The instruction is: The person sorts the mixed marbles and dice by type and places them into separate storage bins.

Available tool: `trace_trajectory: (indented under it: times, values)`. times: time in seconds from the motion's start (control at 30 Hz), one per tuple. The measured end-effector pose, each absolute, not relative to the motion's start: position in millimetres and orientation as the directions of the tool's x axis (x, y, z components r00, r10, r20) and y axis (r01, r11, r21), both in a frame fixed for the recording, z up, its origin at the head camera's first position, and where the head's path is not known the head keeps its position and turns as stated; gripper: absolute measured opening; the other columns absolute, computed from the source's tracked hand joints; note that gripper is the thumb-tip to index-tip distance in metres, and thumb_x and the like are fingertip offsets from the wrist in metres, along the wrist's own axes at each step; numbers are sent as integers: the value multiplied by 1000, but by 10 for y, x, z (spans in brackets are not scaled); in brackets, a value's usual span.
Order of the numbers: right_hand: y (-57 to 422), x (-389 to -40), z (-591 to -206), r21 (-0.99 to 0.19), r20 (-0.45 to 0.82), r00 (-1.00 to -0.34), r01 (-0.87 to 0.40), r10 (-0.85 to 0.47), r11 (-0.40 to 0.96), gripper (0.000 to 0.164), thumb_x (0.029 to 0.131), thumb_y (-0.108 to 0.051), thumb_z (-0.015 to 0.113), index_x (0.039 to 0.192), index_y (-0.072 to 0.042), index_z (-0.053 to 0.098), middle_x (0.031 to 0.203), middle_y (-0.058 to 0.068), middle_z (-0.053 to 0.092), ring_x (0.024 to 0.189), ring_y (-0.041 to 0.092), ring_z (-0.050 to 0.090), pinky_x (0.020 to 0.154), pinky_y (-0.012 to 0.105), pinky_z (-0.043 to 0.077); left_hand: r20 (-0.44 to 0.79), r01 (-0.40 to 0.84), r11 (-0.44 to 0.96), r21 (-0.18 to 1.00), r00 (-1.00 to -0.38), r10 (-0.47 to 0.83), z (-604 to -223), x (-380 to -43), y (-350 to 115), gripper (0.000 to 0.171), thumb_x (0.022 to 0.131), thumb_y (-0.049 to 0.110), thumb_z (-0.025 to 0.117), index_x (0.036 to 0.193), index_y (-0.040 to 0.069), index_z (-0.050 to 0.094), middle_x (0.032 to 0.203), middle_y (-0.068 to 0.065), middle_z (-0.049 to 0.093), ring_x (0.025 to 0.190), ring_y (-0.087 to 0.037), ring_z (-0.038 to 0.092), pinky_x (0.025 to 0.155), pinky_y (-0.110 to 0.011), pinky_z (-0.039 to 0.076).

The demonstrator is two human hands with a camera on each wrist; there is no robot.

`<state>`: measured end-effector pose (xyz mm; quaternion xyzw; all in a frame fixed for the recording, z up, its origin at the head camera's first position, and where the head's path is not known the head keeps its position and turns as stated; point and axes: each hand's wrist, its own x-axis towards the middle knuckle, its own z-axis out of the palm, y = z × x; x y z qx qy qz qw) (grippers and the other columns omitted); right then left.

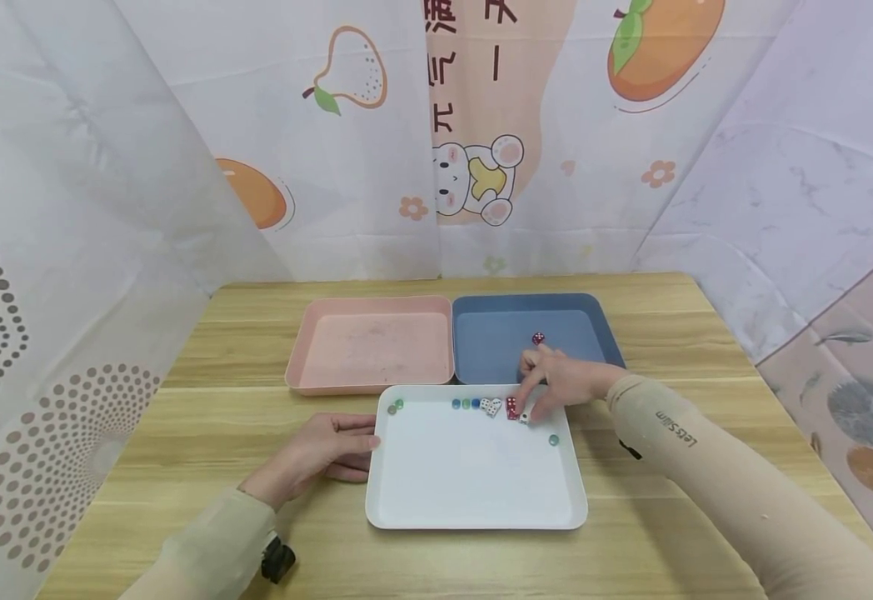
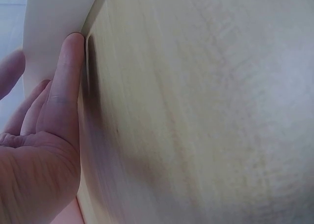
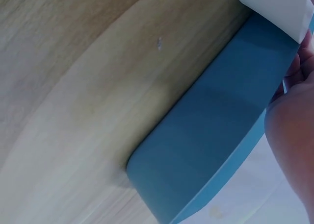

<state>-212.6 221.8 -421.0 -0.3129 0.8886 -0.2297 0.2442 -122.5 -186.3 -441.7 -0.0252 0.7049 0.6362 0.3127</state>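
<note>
A white tray lies nearest on the table. My left hand holds its left edge, one digit over the rim and a straight finger along the outer wall. Over the tray's far right part, my right hand reaches down, thumb and index finger around a white die. Red dice lie just left of that index finger. More white dice and several glass marbles line the far side. Another marble sits near the right wall; two lie in the far left corner.
Behind the white tray stand a pink tray on the left and a blue tray on the right, side by side. One red die lies in the blue tray. Printed cloth hangs behind the wooden table.
</note>
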Motion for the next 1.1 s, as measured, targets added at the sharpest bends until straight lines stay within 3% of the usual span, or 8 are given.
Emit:
trace_trajectory:
  times: [0.27, 0.53, 0.9, 1.1]
  values:
    - [2230, -2094, -4272, -523, -305, -703, -440, -642, 730, 20, 76, -27, 89, 88, -40, 81, 105, -7, 45, 105, 23, 33, 85, 38, 33, -480, -446, 180, 877, -800, 360, -4438, -1243, -1869, 63, 96, 20, 74, 148, -5, 49, 119, -20, 72, 98, -32, 75, 83, -45, 62]
    - [2218, -2063, -4308, -511, -255, -700, -488, -667, 708, 18, 77, -26, 90, 86, -40, 81, 101, -7, 44, 102, 21, 33, 81, 36, 32, -471, -439, 171, 882, -804, 362, -4428, -1235, -1856, 63, 96, 19, 73, 148, -7, 48, 119, -21, 72, 97, -33, 75, 82, -46, 62]
    - [2280, -2120, -4210, -648, -184, -680, -459, -710, 608, 10, 84, -25, 85, 94, -28, 83, 97, -3, 38, 104, 24, 29, 84, 37, 32, -466, -434, 171, 884, -807, 362, -4429, -1226, -1860, 63, 96, 19, 72, 148, -7, 47, 120, -22, 71, 97, -33, 75, 81, -46, 63]
    - [2355, -2198, -4095, -638, -203, -730, -407, -653, 654, 11, 86, -27, 84, 96, -32, 82, 98, -3, 42, 104, 23, 32, 85, 38, 36, -463, -433, 167, 886, -807, 366, -4429, -1227, -1857, 63, 97, 19, 72, 148, -7, 47, 120, -22, 71, 97, -34, 75, 81, -46, 63]
